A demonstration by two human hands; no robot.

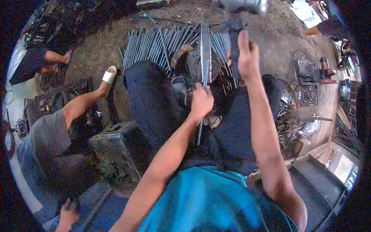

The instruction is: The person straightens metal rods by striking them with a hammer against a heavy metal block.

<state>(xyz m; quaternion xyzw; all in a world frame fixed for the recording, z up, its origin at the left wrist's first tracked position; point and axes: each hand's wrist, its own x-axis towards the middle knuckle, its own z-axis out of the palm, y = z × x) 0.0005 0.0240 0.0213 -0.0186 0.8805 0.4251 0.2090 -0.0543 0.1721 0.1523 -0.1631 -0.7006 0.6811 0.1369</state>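
My right hand is wrapped around the dark handle of a hammer, whose metal head is raised and blurred at the top edge. My left hand is closed on a thin metal rod, which sticks out below the fist. Ahead of that hand, the rod's far part lies along a long, narrow steel bar standing between my knees. The hammer head is apart from both rod and bar. Beyond my knees, many similar metal rods lie side by side on the ground.
A person sits at the left, with a foot in a pale sandal near the rods. A dark metal box stands beside my left leg. At the right are a grinder-like machine and scattered metal pieces. Other people's limbs show at both upper sides.
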